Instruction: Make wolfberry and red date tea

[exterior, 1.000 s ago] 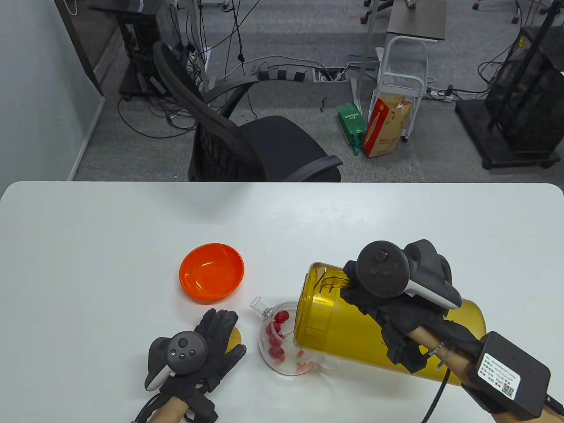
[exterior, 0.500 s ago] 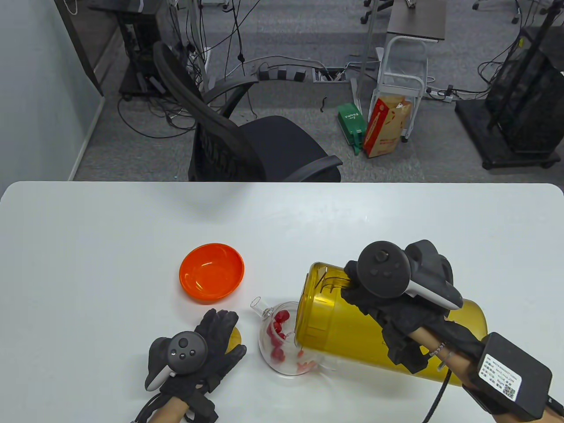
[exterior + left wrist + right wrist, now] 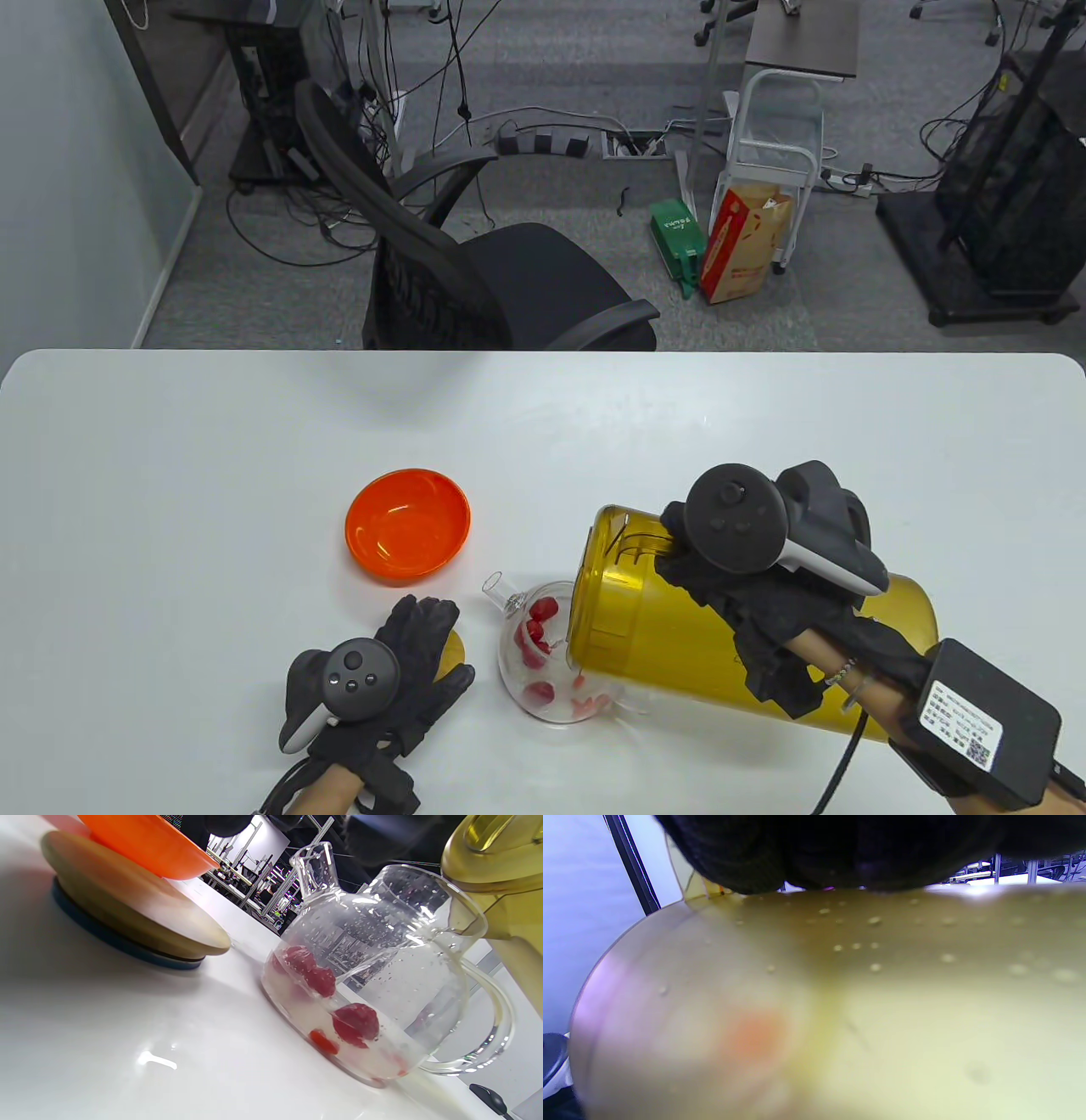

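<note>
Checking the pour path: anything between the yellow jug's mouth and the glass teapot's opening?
Nothing visible. The yellow jug, held tilted by the right hand, has its mouth right over the open rim of the glass teapot. The wooden lid lies aside under the left hand.

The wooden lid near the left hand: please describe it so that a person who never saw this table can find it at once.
On the white table, find the orange bowl and the glass teapot holding red fruit. The wooden lid lies flat between them, largely covered by the left hand in the table view. Unlike its neighbours, it is a pale wood disc with a dark blue underside rim.
</note>
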